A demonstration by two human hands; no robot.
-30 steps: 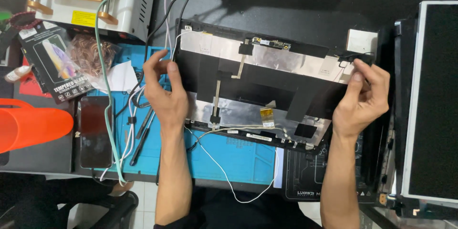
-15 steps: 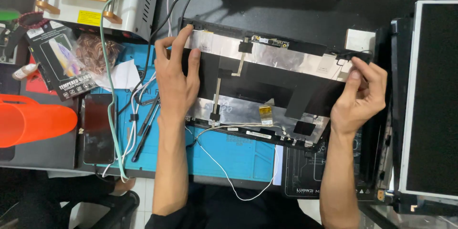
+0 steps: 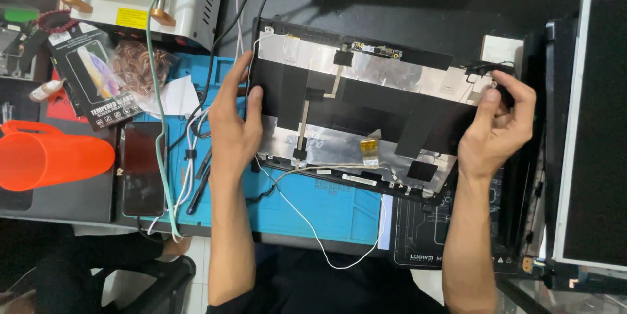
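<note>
a laptop lid back cover (image 3: 366,101), black with silver foil lining and thin cables running across its inside, lies tilted over a blue work mat (image 3: 326,209) on a dark bench. the left hand (image 3: 232,124) clasps the cover's left edge, thumb laid on the inner face and fingers wrapped round the rim. the right hand (image 3: 496,128) pinches the cover's right edge near the upper corner, fingertips closed on the black rim beside a small cable. a white wire (image 3: 326,248) trails from the cover's lower edge down over the mat. left of the left hand lie a dark phone (image 3: 140,167), a few slim tools (image 3: 199,180) and a pale green cable (image 3: 157,131). an orange cup (image 3: 49,157) lies on its side at the far left. a flat screen panel (image 3: 597,124) rests well to the right, apart from the right hand
</note>
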